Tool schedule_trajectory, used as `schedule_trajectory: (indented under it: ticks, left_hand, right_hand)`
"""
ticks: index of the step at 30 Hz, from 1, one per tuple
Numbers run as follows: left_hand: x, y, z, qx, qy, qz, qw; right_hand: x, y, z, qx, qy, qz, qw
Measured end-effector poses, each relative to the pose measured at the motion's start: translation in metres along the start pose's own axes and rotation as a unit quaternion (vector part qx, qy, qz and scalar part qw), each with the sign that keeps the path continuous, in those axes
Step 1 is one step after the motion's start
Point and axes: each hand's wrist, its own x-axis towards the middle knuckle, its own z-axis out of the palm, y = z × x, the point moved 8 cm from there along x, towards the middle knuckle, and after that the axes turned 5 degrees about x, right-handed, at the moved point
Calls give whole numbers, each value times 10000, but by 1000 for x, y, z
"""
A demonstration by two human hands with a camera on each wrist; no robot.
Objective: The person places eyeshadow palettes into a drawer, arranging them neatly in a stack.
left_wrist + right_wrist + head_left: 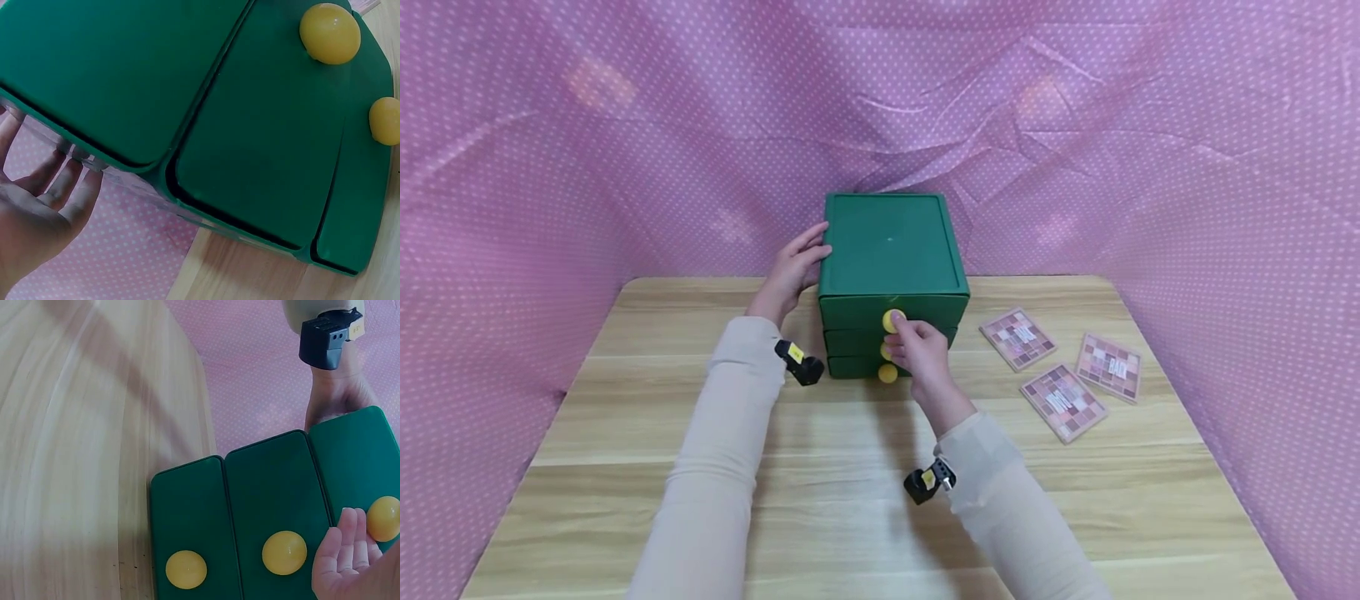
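Observation:
A green three-drawer box (891,242) stands at the back of the table, each drawer front bearing a round yellow knob. At the top drawer, the thumb and fingers of my right hand (922,350) pinch the top knob (892,321). The right wrist view shows that hand's fingers (360,547) against the knob's side, with the thumb out of sight. My left hand (790,271) rests on the box's left side, thumb and a finger at the top edge. In the left wrist view its fingers (84,194) lie extended along the side wall. All three drawer fronts look pushed in.
Three pink square makeup palettes (1018,337) lie flat on the wooden table (662,417), right of the box. A pink dotted cloth (737,100) hangs behind the table and on both sides. Each wrist wears a small black camera (801,364).

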Motion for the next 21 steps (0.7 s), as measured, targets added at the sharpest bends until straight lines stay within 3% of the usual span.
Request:
schedule_trajectory:
  ticks: [10, 21]
  left_hand:
    - [-4, 3, 2, 122, -242, 82, 9996]
    - [-5, 2, 3, 129, -209, 35, 9997]
  right_hand:
    - [-9, 4, -3, 20, -90, 36, 10000]
    - [-26, 7, -9, 68, -284, 34, 9996]
